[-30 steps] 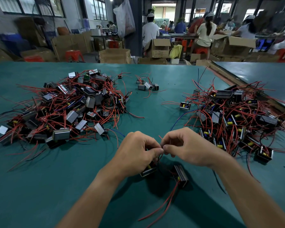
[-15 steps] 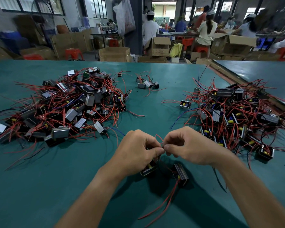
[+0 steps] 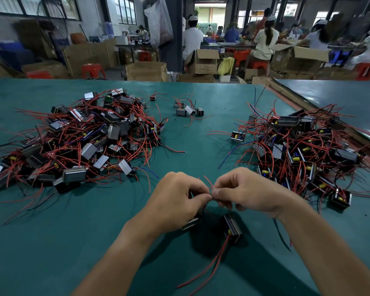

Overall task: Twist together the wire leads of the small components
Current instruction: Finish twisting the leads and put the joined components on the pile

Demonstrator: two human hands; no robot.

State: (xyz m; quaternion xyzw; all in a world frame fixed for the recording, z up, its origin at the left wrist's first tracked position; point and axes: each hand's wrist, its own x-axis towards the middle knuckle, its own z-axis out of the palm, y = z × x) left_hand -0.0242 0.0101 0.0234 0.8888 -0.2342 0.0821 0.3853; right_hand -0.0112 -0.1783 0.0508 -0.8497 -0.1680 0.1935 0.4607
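Fingertips of the left hand (image 3: pixel 177 199) and right hand (image 3: pixel 248 191) meet above the green table (image 3: pixel 51 242), each pinching the thin red wire leads (image 3: pixel 208 184) between thumb and forefinger. One black component (image 3: pixel 232 227) shows just below them, and a second component (image 3: pixel 190 223) is half hidden under the left palm. A left heap (image 3: pixel 83 142) and a right heap (image 3: pixel 303 150) of wired parts lie farther back.

The person's left hand (image 3: pixel 179 199) and right hand (image 3: pixel 248 191) are bare. The left forearm (image 3: pixel 120 253) and right forearm (image 3: pixel 329 248) are uncovered down to the picture's lower edge.
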